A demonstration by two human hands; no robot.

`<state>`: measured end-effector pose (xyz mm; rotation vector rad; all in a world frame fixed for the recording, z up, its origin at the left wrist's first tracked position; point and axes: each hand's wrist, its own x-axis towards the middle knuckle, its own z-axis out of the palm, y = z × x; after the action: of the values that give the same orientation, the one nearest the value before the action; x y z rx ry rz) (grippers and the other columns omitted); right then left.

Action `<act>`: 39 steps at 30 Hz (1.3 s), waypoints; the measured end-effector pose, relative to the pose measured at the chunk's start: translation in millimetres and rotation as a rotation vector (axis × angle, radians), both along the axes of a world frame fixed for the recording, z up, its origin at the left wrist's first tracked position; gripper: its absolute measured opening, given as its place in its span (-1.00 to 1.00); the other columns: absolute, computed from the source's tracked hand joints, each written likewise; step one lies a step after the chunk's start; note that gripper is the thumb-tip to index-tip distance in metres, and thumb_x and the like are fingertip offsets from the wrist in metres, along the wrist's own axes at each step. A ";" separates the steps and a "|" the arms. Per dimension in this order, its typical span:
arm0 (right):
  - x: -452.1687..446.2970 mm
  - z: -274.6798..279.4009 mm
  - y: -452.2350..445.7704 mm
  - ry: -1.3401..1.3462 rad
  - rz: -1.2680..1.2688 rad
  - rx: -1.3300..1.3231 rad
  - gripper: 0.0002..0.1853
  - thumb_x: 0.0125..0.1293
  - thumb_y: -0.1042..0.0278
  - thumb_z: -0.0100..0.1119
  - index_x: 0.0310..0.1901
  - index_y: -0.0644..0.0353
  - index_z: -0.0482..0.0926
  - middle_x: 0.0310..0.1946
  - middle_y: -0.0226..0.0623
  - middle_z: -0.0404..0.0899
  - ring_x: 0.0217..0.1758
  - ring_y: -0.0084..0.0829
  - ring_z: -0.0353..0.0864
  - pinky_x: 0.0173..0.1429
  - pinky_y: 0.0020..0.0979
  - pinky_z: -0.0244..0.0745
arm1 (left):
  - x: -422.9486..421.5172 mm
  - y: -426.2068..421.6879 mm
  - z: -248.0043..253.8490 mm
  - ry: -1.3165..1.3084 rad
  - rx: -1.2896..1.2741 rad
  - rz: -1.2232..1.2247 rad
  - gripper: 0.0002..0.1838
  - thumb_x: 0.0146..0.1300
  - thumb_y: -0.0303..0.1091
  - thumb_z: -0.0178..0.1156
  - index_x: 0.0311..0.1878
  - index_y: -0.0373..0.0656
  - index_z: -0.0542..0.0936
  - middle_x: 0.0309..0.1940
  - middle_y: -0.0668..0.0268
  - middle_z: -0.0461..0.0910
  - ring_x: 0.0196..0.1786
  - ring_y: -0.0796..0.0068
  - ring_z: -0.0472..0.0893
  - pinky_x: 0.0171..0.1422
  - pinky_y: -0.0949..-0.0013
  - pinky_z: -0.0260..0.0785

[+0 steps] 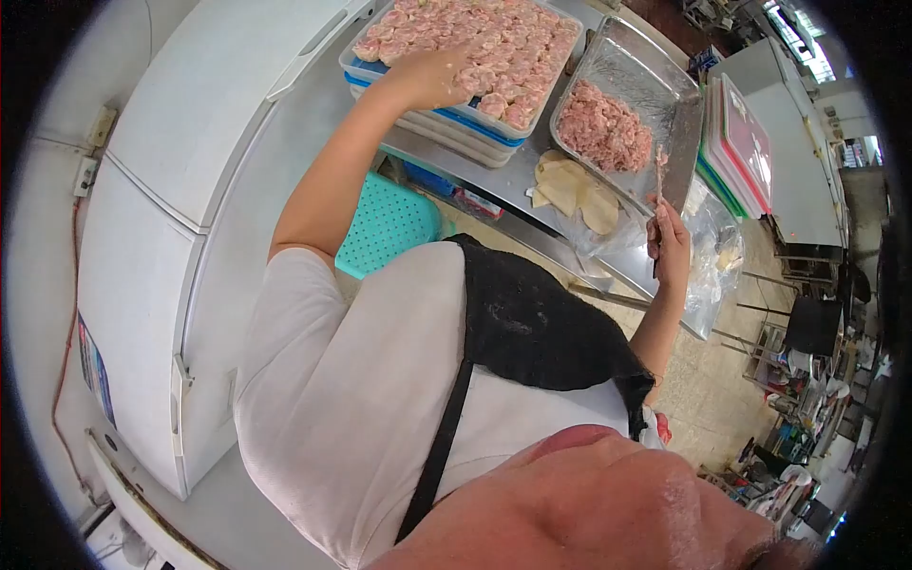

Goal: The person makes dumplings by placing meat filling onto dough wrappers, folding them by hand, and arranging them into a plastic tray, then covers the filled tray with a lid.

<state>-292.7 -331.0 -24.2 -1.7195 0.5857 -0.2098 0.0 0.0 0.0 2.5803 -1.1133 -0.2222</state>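
Observation:
My left hand (pixel 429 80) is over the near left part of a clear plastic tray (pixel 518 136) filled with rows of raw meat dumplings (pixel 518 47). Its fingertips blend with the dumplings, so what they hold cannot be made out. My right hand (pixel 671 245) is closed around the dark handle of a narrow spatula, its blade (pixel 659 180) upright and smeared with meat. That blade is at the near right edge of a metal pan (pixel 622 57), which holds a mound of ground meat (pixel 603 128). Pale round wrappers (pixel 575 193) lie between the tray and my right hand.
More stacked trays (pixel 456 136) sit under the dumplings on the metal table (pixel 513 180). Colored boards (pixel 736 142) stand right of the pan, and a plastic bag (pixel 708 256) hangs nearby. A turquoise stool (pixel 385 223) is below the table; a white refrigerator (pixel 142 275) stands left.

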 end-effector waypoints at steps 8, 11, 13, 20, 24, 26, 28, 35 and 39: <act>19.1 -22.2 -34.0 0.016 0.070 -0.312 -0.62 0.41 0.17 0.04 0.11 0.25 0.52 -0.53 -0.46 0.48 -0.57 -0.65 0.35 -0.44 -0.56 0.31 | -3.6 -6.1 5.7 0.083 -0.086 -0.149 -0.23 0.19 -0.14 0.13 0.46 -0.01 0.08 0.23 0.01 0.41 0.22 0.06 0.46 0.27 0.15 0.31; 28.8 -17.7 -78.4 0.162 0.335 -0.660 -0.60 0.38 0.19 0.07 0.17 0.20 0.49 -0.48 -0.44 0.50 -0.52 -0.59 0.41 -0.42 -0.48 0.33 | 9.6 6.7 -14.0 0.116 -0.148 -0.126 -0.30 0.24 -0.20 0.05 0.45 -0.01 0.10 0.27 0.01 0.36 0.28 0.07 0.39 0.35 0.17 0.22; 39.3 0.0 -95.8 0.107 0.402 -0.920 -0.66 0.36 0.20 0.05 0.02 0.24 0.54 -0.34 -0.10 0.62 -0.35 -0.18 0.60 -0.25 -0.25 0.44 | 0.6 2.5 -27.9 -0.025 -0.186 -0.086 -0.33 0.26 -0.23 0.02 0.44 -0.03 0.12 0.29 0.02 0.34 0.31 0.05 0.36 0.37 0.17 0.19; 93.8 -28.6 -108.3 0.188 0.473 -1.342 -0.74 0.27 0.29 0.01 -0.41 0.27 0.61 -0.41 0.02 0.62 -0.27 0.03 0.64 -0.19 -0.07 0.53 | -55.6 -24.0 -2.8 0.002 -0.176 0.245 -0.52 0.28 -0.33 -0.02 0.30 -0.01 0.36 0.16 0.00 0.46 0.16 0.01 0.46 0.21 0.08 0.30; 77.7 -72.0 -102.0 0.121 0.779 -1.399 -0.78 0.16 0.32 0.06 -0.48 0.27 0.61 -0.49 -0.05 0.62 -0.34 -0.09 0.67 -0.29 -0.11 0.57 | -98.2 -67.7 5.8 -0.311 -0.374 0.172 -0.71 0.25 -0.33 0.05 0.04 -0.09 0.53 -0.04 0.09 0.58 0.03 0.05 0.52 0.10 0.12 0.35; 70.3 -45.2 -104.8 0.183 0.767 -1.448 -0.79 0.15 0.33 0.06 -0.51 0.25 0.60 -0.51 -0.08 0.62 -0.38 -0.14 0.68 -0.32 -0.14 0.58 | -126.3 -100.4 -2.9 -0.203 -0.526 0.043 -0.72 0.23 -0.28 0.12 -0.03 -0.16 0.55 -0.11 0.14 0.59 0.02 0.09 0.53 0.10 0.17 0.35; 75.1 -16.4 -117.1 0.216 0.788 -1.494 -0.79 0.14 0.33 0.06 -0.53 0.23 0.59 -0.52 -0.10 0.61 -0.39 -0.16 0.68 -0.34 -0.15 0.58 | -148.0 -128.2 -38.7 0.197 -0.452 0.041 -0.72 0.16 -0.28 0.20 -0.08 -0.15 0.56 -0.16 0.15 0.57 0.00 0.07 0.52 0.10 0.15 0.35; 80.1 -52.9 -122.4 -0.053 0.804 -1.395 -0.70 0.28 0.24 -0.01 -0.47 0.24 0.61 -0.48 -0.07 0.63 -0.36 -0.10 0.66 -0.27 -0.13 0.56 | -163.9 -163.4 -164.7 0.025 -0.250 0.095 -0.75 0.06 -0.29 0.27 -0.17 -0.11 0.60 -0.14 0.12 0.54 -0.01 0.08 0.50 0.10 0.13 0.35; 85.4 -21.0 -138.9 0.307 0.931 -1.287 -0.67 0.32 0.20 -0.04 -0.43 0.23 0.61 -0.45 -0.06 0.63 -0.33 -0.06 0.66 -0.23 -0.10 0.55 | -153.2 -174.5 -184.3 -0.176 -0.537 0.033 -0.73 0.14 -0.29 0.22 -0.10 -0.16 0.62 -0.13 0.08 0.58 -0.01 0.04 0.52 0.10 0.15 0.37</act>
<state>-207.2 -469.8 -45.2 -3.0988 -0.3261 0.4648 -153.2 -174.5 -184.3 2.1601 -1.0152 0.2829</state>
